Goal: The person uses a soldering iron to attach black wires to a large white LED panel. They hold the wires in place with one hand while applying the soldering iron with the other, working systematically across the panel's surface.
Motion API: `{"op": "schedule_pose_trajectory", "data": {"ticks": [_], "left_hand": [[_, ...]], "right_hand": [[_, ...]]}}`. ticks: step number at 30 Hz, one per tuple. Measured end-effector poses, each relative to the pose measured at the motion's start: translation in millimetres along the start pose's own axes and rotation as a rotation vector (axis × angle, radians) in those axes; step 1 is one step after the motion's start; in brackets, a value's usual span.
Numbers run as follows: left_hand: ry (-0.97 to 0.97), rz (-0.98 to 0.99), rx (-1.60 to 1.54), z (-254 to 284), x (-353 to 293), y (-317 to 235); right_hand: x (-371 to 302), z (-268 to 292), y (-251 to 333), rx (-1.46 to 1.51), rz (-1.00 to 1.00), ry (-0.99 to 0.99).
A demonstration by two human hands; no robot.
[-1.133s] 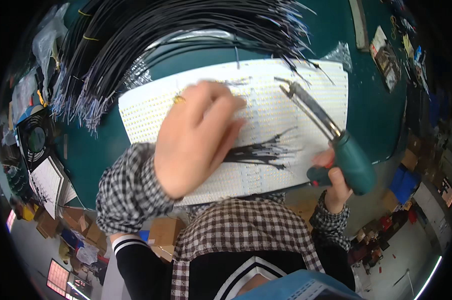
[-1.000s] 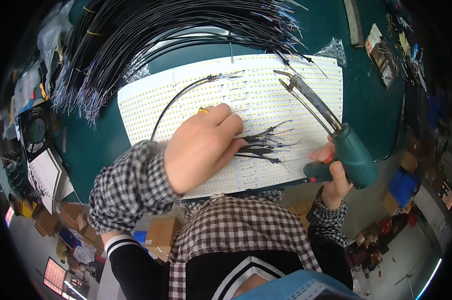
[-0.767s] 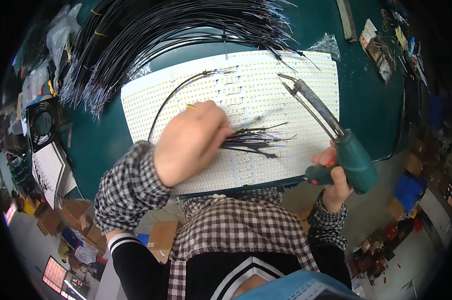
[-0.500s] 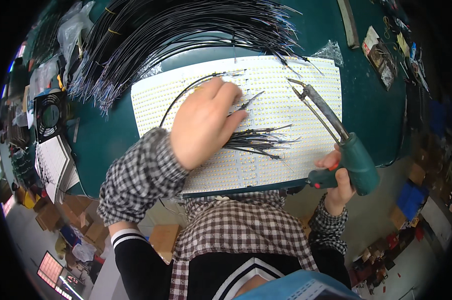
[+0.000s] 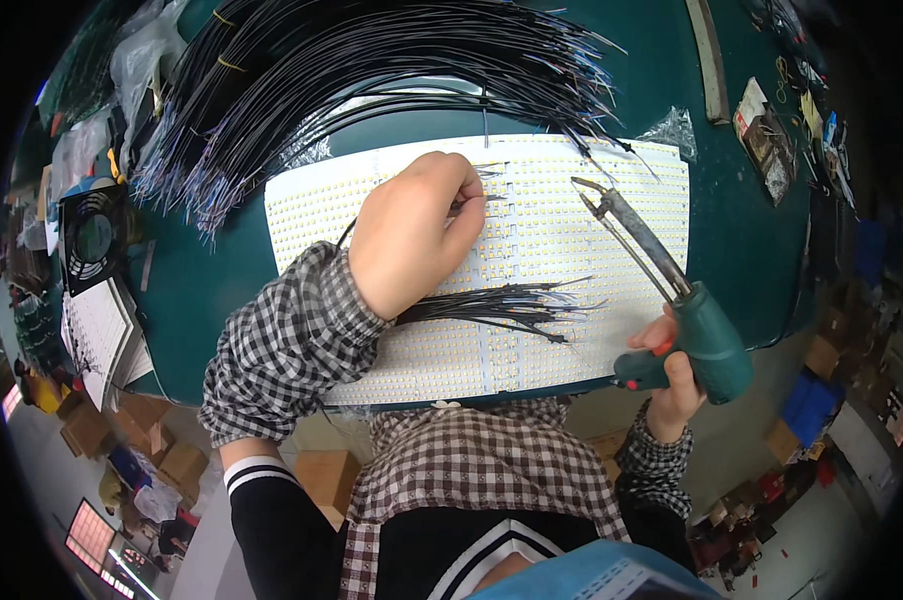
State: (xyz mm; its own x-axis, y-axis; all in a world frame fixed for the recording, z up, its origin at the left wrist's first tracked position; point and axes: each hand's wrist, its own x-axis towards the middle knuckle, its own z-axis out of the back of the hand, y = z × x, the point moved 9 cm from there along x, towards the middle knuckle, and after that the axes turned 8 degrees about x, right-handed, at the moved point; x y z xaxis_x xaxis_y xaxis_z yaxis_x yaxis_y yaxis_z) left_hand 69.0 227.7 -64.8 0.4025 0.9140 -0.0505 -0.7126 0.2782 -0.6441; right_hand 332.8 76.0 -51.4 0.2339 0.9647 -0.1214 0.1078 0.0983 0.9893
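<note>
A white panel of LED strips (image 5: 621,215), dotted with rows of small yellow LEDs, lies before me on the green table. Over its upper left part, my left hand (image 5: 411,235) is closed in a pinch on a thin black cable (image 5: 347,233). The cable shows beside the wrist, and thin wire ends poke out past the fingertips; my fingers hide the rest. My right hand (image 5: 679,390) grips a green soldering gun (image 5: 713,345) by its handle, with its metal tip raised up and left over the panel's right side. A small bundle of black cables (image 5: 491,303) rests on the panel below my left hand.
A large bundle of black cables (image 5: 391,60) curves across the table behind the panel. At the left stand a black fan (image 5: 93,235) and a paper pad (image 5: 101,335). A wooden strip (image 5: 708,60) and a small packet (image 5: 763,140) lie at the far right.
My left thumb and fingers have come together in a pinch. The loose cable end by my thumb now sits close at the fingertips. The soldering gun has barely moved; the view has shifted slightly.
</note>
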Motion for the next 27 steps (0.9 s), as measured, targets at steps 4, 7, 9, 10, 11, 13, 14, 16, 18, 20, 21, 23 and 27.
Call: {"op": "schedule_pose_trajectory", "data": {"ticks": [4,7,9,10,11,13,14,16,18,20,21,23,27], "left_hand": [[-0.045,-0.014,-0.025,4.3,-1.1,-2.2],[-0.065,-0.031,-0.056,1.5,0.0,-0.7],[-0.076,-0.009,-0.132,3.0,0.5,0.0],[-0.085,-0.013,-0.140,3.8,1.3,-0.2],[-0.093,-0.020,-0.150,3.9,2.1,0.1],[-0.104,-0.031,-0.156,3.3,3.0,0.1],[-0.108,-0.034,-0.150,3.4,3.5,-0.3],[-0.113,-0.048,-0.145,3.2,3.9,-0.9],[-0.118,-0.062,-0.148,4.2,3.5,-0.3],[-0.127,-0.076,-0.142,4.0,3.1,-0.1],[-0.131,-0.085,-0.137,3.6,2.9,-0.6],[-0.128,-0.094,-0.132,3.5,1.9,-1.2],[-0.126,-0.102,-0.124,4.6,1.0,-2.8]], "right_hand": [[-1.0,-2.0,-2.3,0.000,-0.047,-0.008],[-2.2,-3.7,-5.5,-0.043,-0.099,0.010],[-1.7,-6.1,-6.6,-0.069,-0.134,0.027],[-1.8,-8.2,-7.1,-0.074,-0.151,0.033],[-2.6,-10.0,-8.0,-0.082,-0.167,0.036],[-3.0,-11.5,-8.1,-0.090,-0.171,0.032],[-2.7,-12.0,-8.2,-0.092,-0.173,0.031],[-3.7,-12.1,-9.7,-0.070,-0.187,0.022],[-1.9,-15.8,-9.0,-0.052,-0.173,0.064],[1.2,-19.9,-8.1,-0.033,-0.123,0.151],[0.4,-17.8,-9.3,-0.025,-0.126,0.138],[-1.9,-14.4,-10.3,-0.011,-0.135,0.114],[-5.0,-12.1,-14.1,-0.112,-0.114,0.138]]}}
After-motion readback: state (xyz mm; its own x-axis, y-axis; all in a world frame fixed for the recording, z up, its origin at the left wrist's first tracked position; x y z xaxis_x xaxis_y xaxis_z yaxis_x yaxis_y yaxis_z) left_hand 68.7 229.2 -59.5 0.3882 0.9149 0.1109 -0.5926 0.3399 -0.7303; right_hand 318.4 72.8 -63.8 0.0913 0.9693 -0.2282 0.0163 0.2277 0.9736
